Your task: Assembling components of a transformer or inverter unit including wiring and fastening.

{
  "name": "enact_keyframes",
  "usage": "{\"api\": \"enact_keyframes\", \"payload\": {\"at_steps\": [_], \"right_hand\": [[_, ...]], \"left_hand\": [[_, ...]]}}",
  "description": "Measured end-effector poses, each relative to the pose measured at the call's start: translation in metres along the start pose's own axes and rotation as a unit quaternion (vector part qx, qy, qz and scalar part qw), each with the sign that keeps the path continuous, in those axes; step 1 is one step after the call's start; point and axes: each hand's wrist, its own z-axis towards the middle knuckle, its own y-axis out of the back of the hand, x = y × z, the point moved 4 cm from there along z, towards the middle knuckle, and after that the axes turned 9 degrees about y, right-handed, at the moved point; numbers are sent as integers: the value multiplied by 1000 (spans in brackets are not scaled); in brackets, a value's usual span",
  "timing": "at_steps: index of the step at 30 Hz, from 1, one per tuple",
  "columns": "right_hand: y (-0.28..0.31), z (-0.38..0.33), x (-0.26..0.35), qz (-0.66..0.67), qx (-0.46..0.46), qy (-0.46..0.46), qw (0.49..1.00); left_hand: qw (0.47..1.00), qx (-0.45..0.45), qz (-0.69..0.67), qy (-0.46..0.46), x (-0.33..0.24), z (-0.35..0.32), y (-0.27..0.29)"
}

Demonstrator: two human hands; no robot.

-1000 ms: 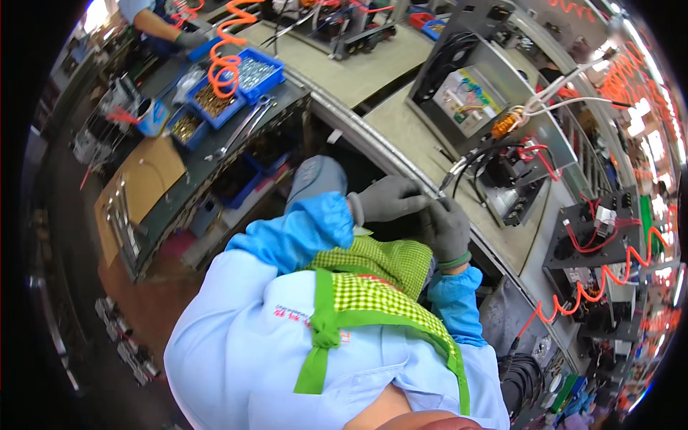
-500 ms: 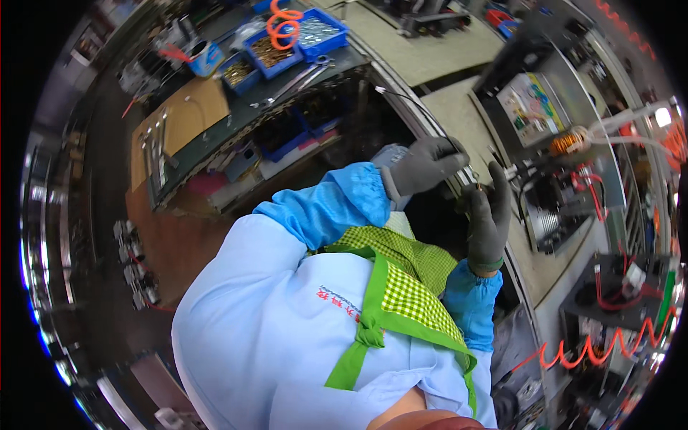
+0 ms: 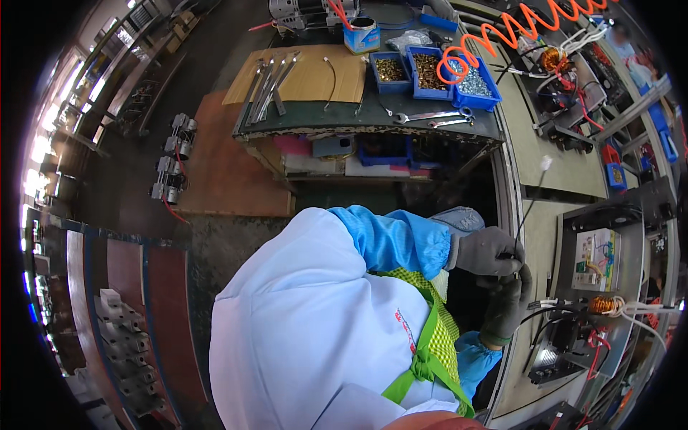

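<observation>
My left hand (image 3: 487, 251), in a grey glove, is closed in a pinch on a thin dark cable (image 3: 529, 209). The cable rises from its fingers and ends in a small white connector (image 3: 546, 163) over the bench. Just below, my right hand (image 3: 506, 309), gloved too, has its fingers drawn together against the left fingertips. What lies between the right fingers is too small and hidden to tell. Right of the hands, on the bench, stands a metal housing (image 3: 618, 261) with a circuit board (image 3: 597, 259), a copper-coloured coil (image 3: 603, 305) and loose wires.
A dark green worktable (image 3: 322, 123) bears blue bins (image 3: 431, 70) of small metal fasteners, wrenches (image 3: 433, 116) and cardboard (image 3: 308, 75) with long metal tools. An orange coiled hose (image 3: 494, 44) hangs above. Motor-like units (image 3: 172, 168) lie at left, beside a brown board (image 3: 233, 172).
My hands, apart half a second ago, now meet at the fingertips. The cable's far end has swung from pointing up-left to up-right. The view has turned and shifted, showing more on the left.
</observation>
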Motion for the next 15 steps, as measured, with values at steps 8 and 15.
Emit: {"api": "enact_keyframes", "payload": {"at_steps": [8,15], "right_hand": [[-20,11,-31,-8,6,-37,999],[-32,16,-37,-70,4,-47,996]], "left_hand": [[987,-29,-122,100,35,-13,24],[984,-45,-145,90,49,-19,30]]}}
